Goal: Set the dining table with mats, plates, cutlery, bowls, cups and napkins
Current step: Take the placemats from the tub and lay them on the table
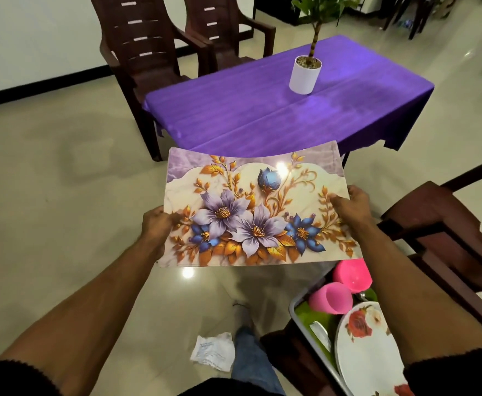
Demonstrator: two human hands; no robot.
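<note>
There is only 1 view. It comes from a camera on the person's head and looks forward and down. The hands point(262, 215) are close below it. The worktop point(234, 110) is farther off, and the floor point(48, 195) lies all around.

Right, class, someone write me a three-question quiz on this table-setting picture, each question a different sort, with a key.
1. True or false: the floral mat already lies on the purple table.
2. What stands on the table? A) white plant pot B) pink cup C) plate
3. Fill in: the two pink cups sit in a ___ with the rose-patterned plate.

Key: 1 false, the left hand and right hand hold it in the air; 2 A; 3 tray.
</note>
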